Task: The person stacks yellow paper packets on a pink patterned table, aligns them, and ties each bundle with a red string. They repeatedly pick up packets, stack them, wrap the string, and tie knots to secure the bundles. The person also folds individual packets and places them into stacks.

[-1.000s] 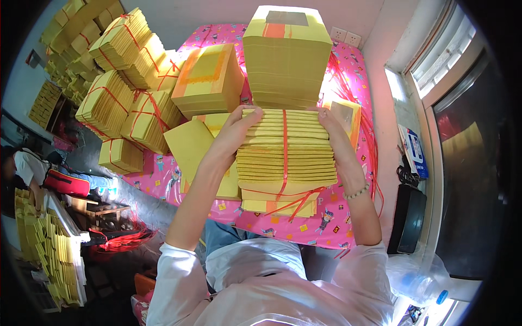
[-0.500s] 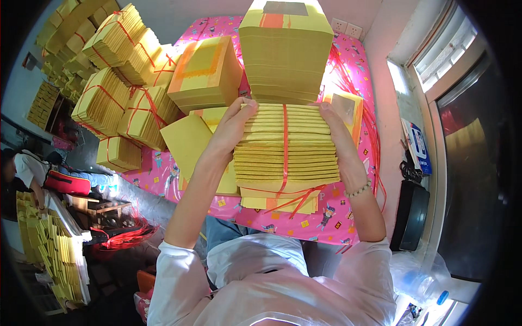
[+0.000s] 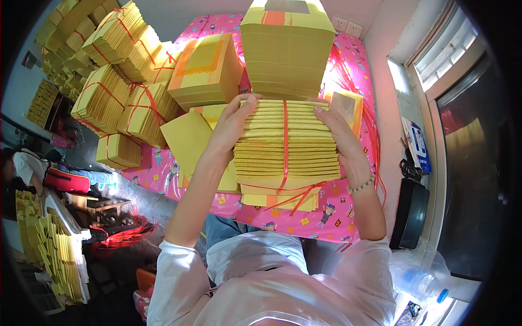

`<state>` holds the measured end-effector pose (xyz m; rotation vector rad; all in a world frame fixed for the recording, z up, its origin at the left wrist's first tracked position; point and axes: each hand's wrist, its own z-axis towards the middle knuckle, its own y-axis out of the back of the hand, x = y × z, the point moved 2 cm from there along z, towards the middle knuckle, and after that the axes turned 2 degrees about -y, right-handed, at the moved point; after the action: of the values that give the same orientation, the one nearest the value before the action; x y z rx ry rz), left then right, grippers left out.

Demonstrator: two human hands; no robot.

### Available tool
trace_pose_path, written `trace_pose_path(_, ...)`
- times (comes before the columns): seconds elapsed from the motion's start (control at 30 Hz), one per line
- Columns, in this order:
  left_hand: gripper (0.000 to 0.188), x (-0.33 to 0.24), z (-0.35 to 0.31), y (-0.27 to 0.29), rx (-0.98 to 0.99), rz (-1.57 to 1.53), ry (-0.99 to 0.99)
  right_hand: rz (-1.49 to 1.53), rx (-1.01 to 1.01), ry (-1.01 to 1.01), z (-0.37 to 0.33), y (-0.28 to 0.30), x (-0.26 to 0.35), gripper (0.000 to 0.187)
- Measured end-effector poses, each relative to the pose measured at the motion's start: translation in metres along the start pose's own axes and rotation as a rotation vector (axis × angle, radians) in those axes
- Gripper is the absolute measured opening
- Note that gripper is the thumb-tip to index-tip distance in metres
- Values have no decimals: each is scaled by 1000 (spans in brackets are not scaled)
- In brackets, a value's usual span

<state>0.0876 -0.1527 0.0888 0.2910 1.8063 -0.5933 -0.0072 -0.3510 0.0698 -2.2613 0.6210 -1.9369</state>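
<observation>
A bundle of yellow paper envelopes (image 3: 315,148) is tied with red plastic string (image 3: 285,130), its loose tails hanging at the near side. My left hand (image 3: 235,122) grips the bundle's left edge, thumb on top. On the opposite edge, my right hand (image 3: 342,133) is closed round it, with a beaded bracelet (image 3: 361,186) at the wrist. The far fingertips of both hands are partly hidden behind the bundle. Beneath it, more yellow paper sheets (image 3: 261,203) stick out toward me. Flat yellow envelopes (image 3: 187,138) lie beside my left hand.
A tall yellow stack (image 3: 288,54) and a lower one (image 3: 204,70) stand behind on the pink patterned tablecloth (image 3: 231,209). Several tied bundles (image 3: 103,98) are piled at left. Red strings (image 3: 361,103) hang along the right edge. Another person (image 3: 32,168) is at a table far left.
Both hands still hold the bundle, which has tilted slightly. My right thumb and fingers have shifted a little inward over its far right corner.
</observation>
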Motion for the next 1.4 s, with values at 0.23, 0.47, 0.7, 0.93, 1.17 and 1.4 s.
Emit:
trace_pose_path(0.23,65,24,-16,30,166,-243,-163,-49,225,166,-9,21,0,78)
trace_pose_path(0.47,63,57,-47,18,67,-253,-93,-351,311,402,-48,9,-6,145)
trace_pose_path(0.7,71,54,-33,8,47,-112,-202,-544,246,435,-62,13,-11,144)
trace_pose_path(0.93,70,-46,-73,-6,100,161,-391,-273,148,559,-70,10,-17,135)
trace_pose_path(1.17,55,-60,-106,-7,-14,688,-522,-313,175,471,-65,5,-74,116)
trace_pose_path(1.4,47,-28,-78,6,159,301,-500,-736,101,242,-74,26,-76,88)
